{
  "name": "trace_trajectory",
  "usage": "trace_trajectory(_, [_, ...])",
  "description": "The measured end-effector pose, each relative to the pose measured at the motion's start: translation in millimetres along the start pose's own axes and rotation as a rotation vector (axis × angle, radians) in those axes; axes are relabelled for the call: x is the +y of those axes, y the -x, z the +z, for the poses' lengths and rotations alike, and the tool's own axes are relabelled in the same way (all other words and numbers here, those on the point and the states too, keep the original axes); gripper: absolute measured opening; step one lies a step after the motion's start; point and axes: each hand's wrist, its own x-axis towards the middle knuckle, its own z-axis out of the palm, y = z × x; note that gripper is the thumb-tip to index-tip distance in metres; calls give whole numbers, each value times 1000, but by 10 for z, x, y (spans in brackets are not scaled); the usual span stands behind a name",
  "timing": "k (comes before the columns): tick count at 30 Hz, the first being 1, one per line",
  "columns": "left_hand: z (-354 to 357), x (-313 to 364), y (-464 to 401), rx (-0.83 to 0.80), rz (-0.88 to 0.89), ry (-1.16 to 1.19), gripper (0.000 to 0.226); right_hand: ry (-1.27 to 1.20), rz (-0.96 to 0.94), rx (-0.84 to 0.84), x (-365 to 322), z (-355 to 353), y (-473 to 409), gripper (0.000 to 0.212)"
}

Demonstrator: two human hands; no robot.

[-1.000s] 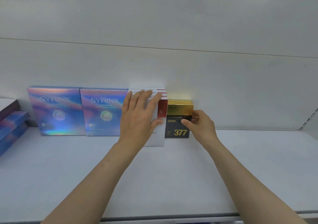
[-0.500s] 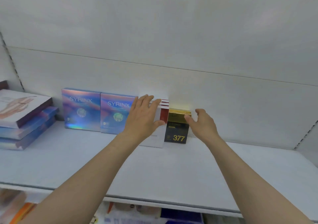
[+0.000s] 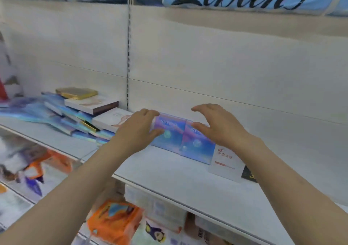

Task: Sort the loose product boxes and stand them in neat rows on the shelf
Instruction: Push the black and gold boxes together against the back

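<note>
Head cam view: my shelf has a standing row at the back, two shiny holographic blue-purple boxes, then a matte white box with red print, then a black box mostly hidden behind my right arm. Off to the left, on the next shelf section, there's a messy pile of loose boxes lying flat, with a gold box on top.

Compared to a moment ago, the view has swung left and both my hands have come off the white and black boxes. My left hand is now at the left edge of the first holographic box, fingers loosely curled; can't tell if it's touching. My right hand hovers spread wide over the second one, holding nothing. Everything's flat, rectangular cardboard, a bit blurry.
</note>
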Motion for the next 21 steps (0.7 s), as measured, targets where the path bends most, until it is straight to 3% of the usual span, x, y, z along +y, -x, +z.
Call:
trace_trajectory(7, [-758,-1662,916,-2,-60,-109,58,-129,-147,38,-1809,810,-440,51])
trace_trajectory(12, [-1110,-2743,1462,-14,-141,-112,56,-260,-198,-26,-3025,1537,-749,53])
trace_trajectory(21, [-1489,-4525,1574,-2,-262,-84,60,-316,-235,-131,-4456,2394,-1816,53])
